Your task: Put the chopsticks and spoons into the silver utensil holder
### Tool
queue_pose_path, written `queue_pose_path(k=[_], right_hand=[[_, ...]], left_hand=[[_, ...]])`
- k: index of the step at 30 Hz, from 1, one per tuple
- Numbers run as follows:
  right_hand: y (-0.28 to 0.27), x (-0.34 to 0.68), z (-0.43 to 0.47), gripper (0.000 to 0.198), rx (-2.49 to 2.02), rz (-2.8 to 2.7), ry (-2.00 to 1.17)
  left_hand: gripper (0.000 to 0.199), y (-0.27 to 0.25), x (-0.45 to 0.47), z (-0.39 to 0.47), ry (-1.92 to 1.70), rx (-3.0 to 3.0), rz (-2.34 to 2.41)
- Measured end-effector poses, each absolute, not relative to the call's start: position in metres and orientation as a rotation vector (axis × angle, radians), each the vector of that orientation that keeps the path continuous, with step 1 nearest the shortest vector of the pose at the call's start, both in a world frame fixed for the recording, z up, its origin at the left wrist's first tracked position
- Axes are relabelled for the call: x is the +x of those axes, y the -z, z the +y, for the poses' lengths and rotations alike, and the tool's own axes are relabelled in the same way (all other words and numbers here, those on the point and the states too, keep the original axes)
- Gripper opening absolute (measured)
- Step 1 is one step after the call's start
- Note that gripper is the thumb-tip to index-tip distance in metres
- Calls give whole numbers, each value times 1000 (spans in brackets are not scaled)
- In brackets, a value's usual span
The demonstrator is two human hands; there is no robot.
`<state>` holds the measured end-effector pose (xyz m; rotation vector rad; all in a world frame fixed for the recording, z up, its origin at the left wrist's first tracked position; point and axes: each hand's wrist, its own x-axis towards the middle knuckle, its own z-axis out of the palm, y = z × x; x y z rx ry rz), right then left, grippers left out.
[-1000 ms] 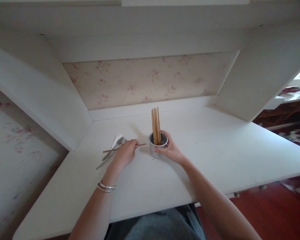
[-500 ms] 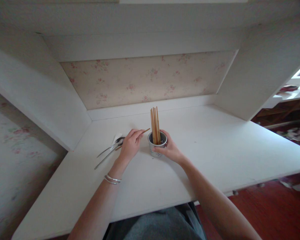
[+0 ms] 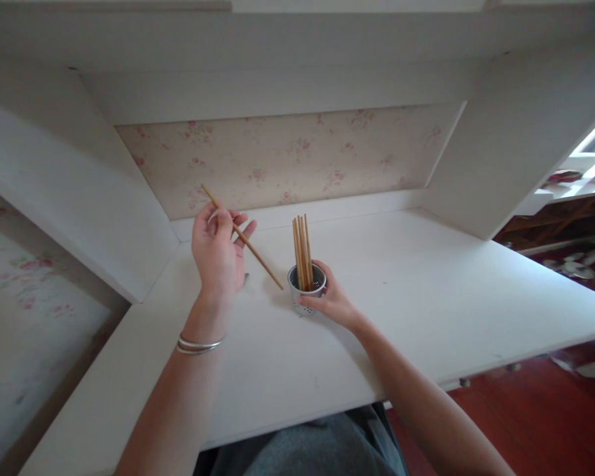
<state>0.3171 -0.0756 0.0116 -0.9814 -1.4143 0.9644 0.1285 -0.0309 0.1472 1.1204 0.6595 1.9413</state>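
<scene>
A single wooden chopstick (image 3: 258, 256) is pinched in my left hand (image 3: 219, 244), raised over the white tabletop. It slants down to the right, its lower tip close to the rim of a metal holder (image 3: 305, 307). My right hand (image 3: 330, 297) wraps around the right side of this perforated, cup-shaped holder, thumb at the front. Several wooden chopsticks (image 3: 302, 254) stand upright in the holder, leaning slightly left. Just a small grey piece of the cutlery (image 3: 246, 277) shows beside my left hand; the hand and forearm hide the rest.
The white tabletop (image 3: 401, 284) sits in an alcove with white side panels and floral wallpaper (image 3: 297, 158) at the back. An overhead white panel (image 3: 277, 39) spans above. Below the front right edge lies a red floor (image 3: 500, 410).
My left hand has risen and moved left, lifting the chopstick off the table area and turning it to slant down toward the holder. My right hand still grips the holder.
</scene>
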Motion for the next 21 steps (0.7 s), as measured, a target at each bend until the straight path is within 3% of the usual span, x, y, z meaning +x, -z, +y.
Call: queue_pose_path(k=[5, 21], right_hand=[[-10, 315, -77, 90, -998, -1409, -972], [-13, 310, -80, 88, -971, -1450, -954]], left_hand=[[26, -155, 149, -20, -1842, 1064, 581], [34, -68, 177, -10, -1461, 1301, 904]])
